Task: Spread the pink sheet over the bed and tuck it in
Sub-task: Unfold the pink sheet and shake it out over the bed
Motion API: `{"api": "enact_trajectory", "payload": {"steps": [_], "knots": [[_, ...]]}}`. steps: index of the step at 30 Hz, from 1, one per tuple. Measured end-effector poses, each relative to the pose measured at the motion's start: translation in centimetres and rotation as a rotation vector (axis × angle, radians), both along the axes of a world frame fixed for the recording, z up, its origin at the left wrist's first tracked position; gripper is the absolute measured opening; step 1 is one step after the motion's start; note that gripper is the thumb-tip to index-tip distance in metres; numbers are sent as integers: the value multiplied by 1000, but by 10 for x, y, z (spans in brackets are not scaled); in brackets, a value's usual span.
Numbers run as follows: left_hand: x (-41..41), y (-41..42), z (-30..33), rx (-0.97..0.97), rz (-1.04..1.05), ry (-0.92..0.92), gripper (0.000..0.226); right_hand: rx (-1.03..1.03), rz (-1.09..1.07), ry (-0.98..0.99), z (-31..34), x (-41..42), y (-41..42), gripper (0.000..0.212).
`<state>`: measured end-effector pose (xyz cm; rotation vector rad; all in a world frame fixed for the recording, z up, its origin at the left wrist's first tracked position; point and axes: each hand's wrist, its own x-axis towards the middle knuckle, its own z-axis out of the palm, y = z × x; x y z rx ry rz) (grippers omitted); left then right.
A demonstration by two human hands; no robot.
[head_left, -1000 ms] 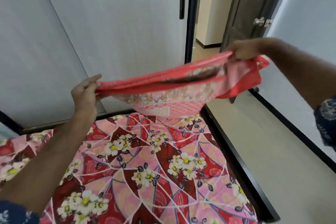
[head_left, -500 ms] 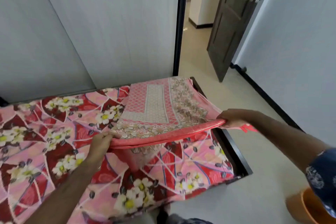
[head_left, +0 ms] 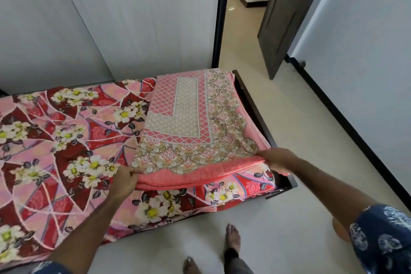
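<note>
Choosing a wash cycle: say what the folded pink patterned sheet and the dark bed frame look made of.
Folded pink patterned sheet: thin woven cloth, probably cotton or a blend, matte; it creases softly and sags between the hands. Dark bed frame: rigid, smooth and slightly glossy, painted wood or metal; which, I cannot tell.

No readable text, label, brand, number or sign anywhere in my view, checked every surface
</note>
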<state>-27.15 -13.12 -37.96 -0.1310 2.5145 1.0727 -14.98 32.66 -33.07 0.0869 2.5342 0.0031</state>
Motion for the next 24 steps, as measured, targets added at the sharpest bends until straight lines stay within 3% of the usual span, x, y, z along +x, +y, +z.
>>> {"api": "enact_trajectory", "payload": {"steps": [3, 6, 9, 12, 15, 17, 20, 24], "knots": [[-1, -2, -14, -113, -114, -13, 20, -144, -41, 53, 18, -16, 19, 36], [0, 0, -35, -421, -325, -22, 48, -193, -34, 37, 30, -28, 34, 27], [10, 21, -29, -601, -388, 133, 57, -247, -29, -78, 36, -35, 49, 16], [10, 46, -16, -527, -189, 266, 52, -338, -65, -200, 37, -38, 69, 13], [-2, 70, 9, -396, 65, 346, 18, -437, -118, -221, 42, -50, 95, 18], [-16, 80, 24, -306, 150, 375, 12, -533, -183, -183, 53, -59, 109, 14], [-36, 95, 54, -264, 154, 488, 17, -702, -349, 28, 84, -77, 124, 29], [-75, 111, 112, -158, 285, 680, 34, -934, -484, 460, 147, -113, 135, 32]]}}
